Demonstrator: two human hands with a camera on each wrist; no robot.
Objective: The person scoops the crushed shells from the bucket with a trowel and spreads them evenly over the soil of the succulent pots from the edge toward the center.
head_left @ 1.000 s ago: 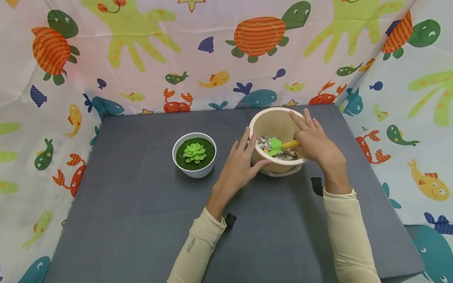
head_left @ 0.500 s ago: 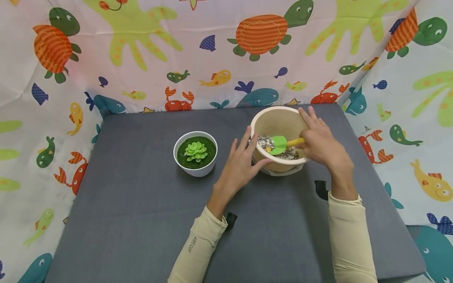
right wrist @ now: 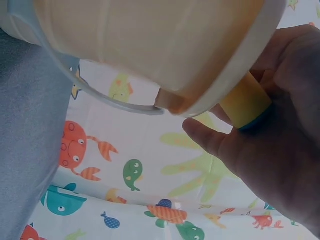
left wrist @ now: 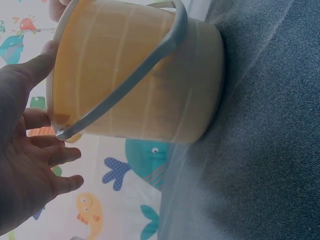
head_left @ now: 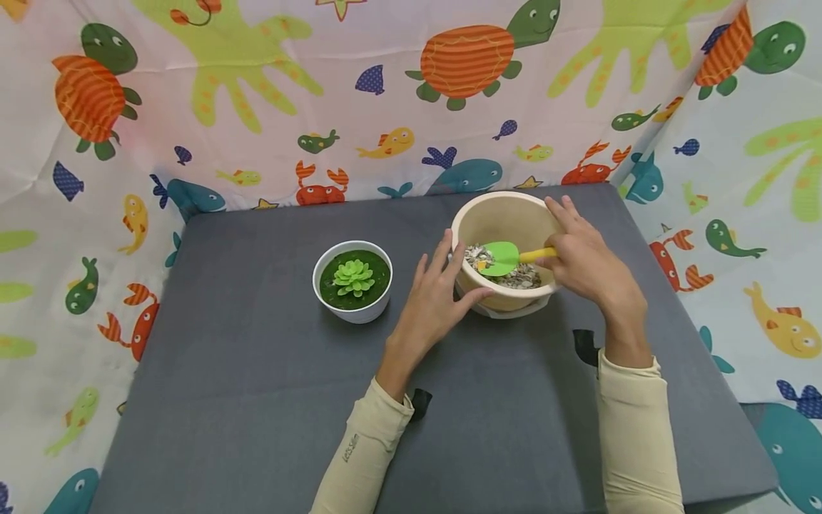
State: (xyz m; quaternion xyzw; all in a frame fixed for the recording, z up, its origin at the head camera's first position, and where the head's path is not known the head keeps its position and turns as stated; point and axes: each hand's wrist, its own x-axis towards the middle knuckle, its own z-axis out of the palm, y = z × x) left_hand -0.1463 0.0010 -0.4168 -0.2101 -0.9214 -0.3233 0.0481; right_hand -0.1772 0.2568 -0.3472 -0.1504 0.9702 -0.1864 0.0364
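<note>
A cream bucket (head_left: 497, 218) stands upright at the back right, its grey carrying handle (left wrist: 132, 82) hanging down the side. Loose greyish-white bits (head_left: 526, 277), like small shells or pebbles, cover its bottom. My left hand (head_left: 429, 307) rests at the bucket's left rim, with spread fingers and the thumb touching it. In my right hand (head_left: 587, 268), at the opposite rim, is a toy shovel; I grip its yellow handle (right wrist: 246, 102). The shovel's green blade (head_left: 501, 258) is inside the bucket over the bits, beside a small orange piece.
A white pot (head_left: 362, 314) with an artificial succulent (head_left: 353, 277) stands left of my left hand on the grey-covered table (head_left: 257, 400). A printed sea-animal curtain (head_left: 270, 164) closes off the back and both sides.
My right hand has shifted slightly right, and the shovel's blade has turned so more of its green face shows. The left hand keeps its place at the rim.
</note>
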